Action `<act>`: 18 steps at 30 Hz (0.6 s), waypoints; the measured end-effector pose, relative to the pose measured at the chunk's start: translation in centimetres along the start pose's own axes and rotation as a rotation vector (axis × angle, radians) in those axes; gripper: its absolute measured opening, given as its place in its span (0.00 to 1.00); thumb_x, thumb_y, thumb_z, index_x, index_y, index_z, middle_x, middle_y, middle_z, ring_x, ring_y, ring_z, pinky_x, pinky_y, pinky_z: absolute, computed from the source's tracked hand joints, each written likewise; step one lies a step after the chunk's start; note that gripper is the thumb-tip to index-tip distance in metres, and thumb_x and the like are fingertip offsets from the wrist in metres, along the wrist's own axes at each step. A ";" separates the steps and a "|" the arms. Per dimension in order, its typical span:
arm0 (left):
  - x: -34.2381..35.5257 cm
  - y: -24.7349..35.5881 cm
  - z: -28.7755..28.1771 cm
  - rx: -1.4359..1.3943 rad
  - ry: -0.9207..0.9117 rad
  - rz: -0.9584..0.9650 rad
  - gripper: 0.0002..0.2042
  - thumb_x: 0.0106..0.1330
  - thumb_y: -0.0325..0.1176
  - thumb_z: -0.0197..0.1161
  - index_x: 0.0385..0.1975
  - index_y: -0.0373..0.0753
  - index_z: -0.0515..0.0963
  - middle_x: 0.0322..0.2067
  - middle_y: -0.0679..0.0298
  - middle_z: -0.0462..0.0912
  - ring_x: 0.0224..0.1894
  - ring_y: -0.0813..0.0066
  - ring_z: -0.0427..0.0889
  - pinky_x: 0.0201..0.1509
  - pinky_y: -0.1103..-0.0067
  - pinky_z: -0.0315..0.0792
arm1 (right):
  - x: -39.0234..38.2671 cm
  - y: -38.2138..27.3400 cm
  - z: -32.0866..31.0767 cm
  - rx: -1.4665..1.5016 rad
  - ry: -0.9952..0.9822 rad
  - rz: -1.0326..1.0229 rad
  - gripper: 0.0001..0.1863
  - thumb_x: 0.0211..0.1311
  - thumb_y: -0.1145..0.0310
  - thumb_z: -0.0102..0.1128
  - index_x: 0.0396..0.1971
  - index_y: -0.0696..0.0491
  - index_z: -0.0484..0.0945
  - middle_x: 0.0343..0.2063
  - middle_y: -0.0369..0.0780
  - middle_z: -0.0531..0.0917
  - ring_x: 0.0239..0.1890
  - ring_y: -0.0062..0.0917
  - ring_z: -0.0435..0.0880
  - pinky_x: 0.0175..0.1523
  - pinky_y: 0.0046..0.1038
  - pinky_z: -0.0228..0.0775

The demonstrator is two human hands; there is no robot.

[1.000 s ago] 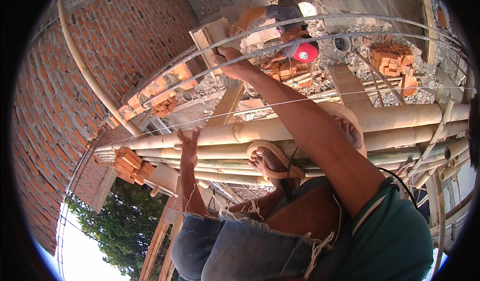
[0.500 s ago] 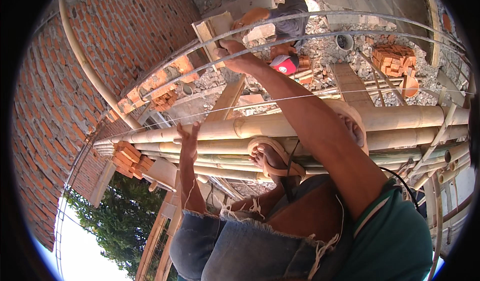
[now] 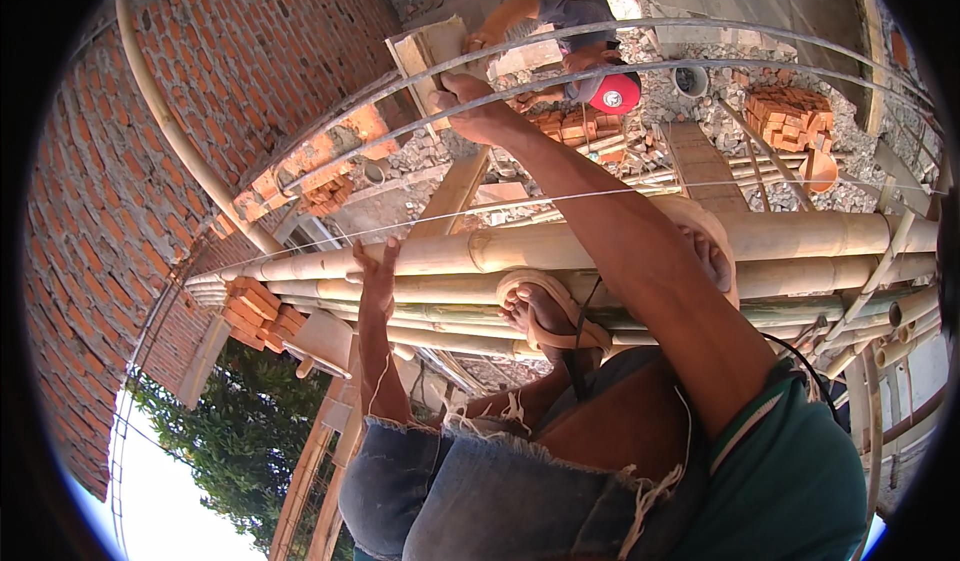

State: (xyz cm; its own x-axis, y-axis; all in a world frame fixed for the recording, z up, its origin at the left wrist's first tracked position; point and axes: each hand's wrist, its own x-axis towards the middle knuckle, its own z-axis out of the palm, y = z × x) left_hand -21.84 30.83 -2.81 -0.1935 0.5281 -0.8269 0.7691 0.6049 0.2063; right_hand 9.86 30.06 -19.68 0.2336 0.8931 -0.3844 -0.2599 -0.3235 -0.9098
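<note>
My left hand [image 3: 376, 271] grips the pale bamboo pole [image 3: 520, 249], its fingers curled over the top. My right hand [image 3: 463, 106] reaches up, closed round the lower of two curved grey steel rods [image 3: 700, 68], beside a wooden board [image 3: 408, 56]. Below the rods a co-worker in a red cap [image 3: 613, 91] bends down, one arm reaching to that board. My sandalled feet [image 3: 535, 311] rest on the bundled bamboo, the right one partly hidden by my forearm. A thin white string [image 3: 560, 196] runs across my right arm.
A brick wall [image 3: 150, 131] rises at the left, with a leaning bamboo pole [image 3: 170, 131]. Stacked bricks [image 3: 250, 311] sit by the left bamboo ends, another stack [image 3: 790, 116] lies below on rubble. A bucket [image 3: 690, 81] stands near it. Wooden planks [image 3: 705, 166] run under the scaffold.
The co-worker's capped head dipped down and left, then came back up to the right. My right hand and the wooden board shifted slightly upward in view. My left hand stays on the pole.
</note>
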 end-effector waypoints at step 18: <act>0.4 -0.3 0.0 0.063 0.065 -0.040 0.60 0.64 0.60 0.66 0.74 0.41 0.22 0.75 0.43 0.37 0.78 0.57 0.38 0.78 0.58 0.29 | 0.2 0.4 0.7 0.000 0.027 0.039 0.16 0.70 0.60 0.52 0.37 0.61 0.72 0.28 0.49 0.76 0.32 0.35 0.74 0.42 0.39 0.68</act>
State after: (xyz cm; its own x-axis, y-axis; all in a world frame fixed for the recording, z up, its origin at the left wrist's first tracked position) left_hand -22.17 30.89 -3.17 -0.2621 0.5433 -0.7976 0.7964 0.5886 0.1392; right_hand 9.15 30.32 -20.04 0.2484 0.8713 -0.4232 -0.2694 -0.3576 -0.8942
